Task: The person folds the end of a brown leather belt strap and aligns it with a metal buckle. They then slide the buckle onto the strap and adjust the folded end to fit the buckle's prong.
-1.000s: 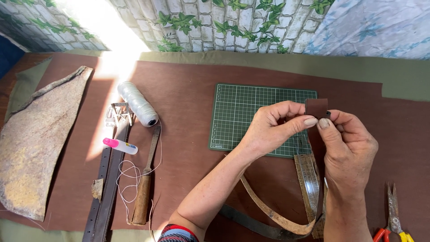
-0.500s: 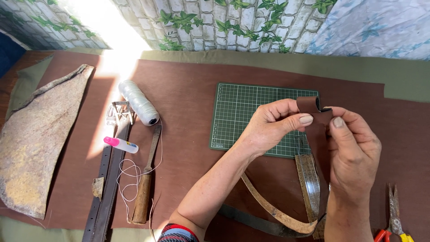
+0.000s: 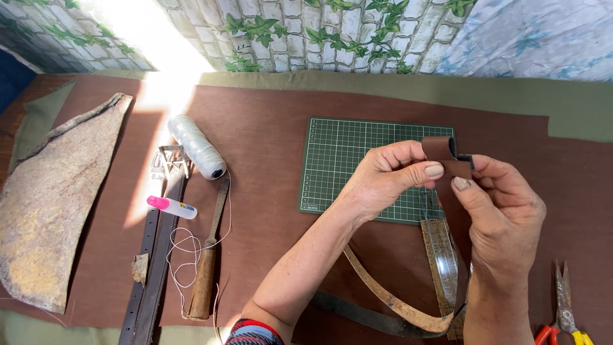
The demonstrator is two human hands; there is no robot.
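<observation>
At the left edge of the bench (image 3: 268,115) lies a rough, mottled hide (image 3: 51,204). Beside it rest a dark belt with a metal buckle (image 3: 156,255), a small glue tube with a pink cap (image 3: 171,206), a spool of white thread (image 3: 196,147) and a wooden-handled tool (image 3: 205,268) with loose thread trailing round it. A green cutting mat (image 3: 357,160) sits near the middle.

Above the mat's right edge, both hands meet on a small brown leather strip (image 3: 439,148). Over the past second the strip, first pinched nearly flat, has been raised a little and curled over into a loop, which suggests the piece is being shaped into a keeper for a strap. The left hand (image 3: 389,179) clenches the loop between thumb and forefinger; the right hand (image 3: 504,217) pinches the strip's lower end, thumb pressed on top, fingers closed tight.

Below the hands a tan strap (image 3: 396,300) curves past a clear ruler (image 3: 444,249). Red-and-yellow-handled snips (image 3: 565,306) lie at the bench's right edge.
</observation>
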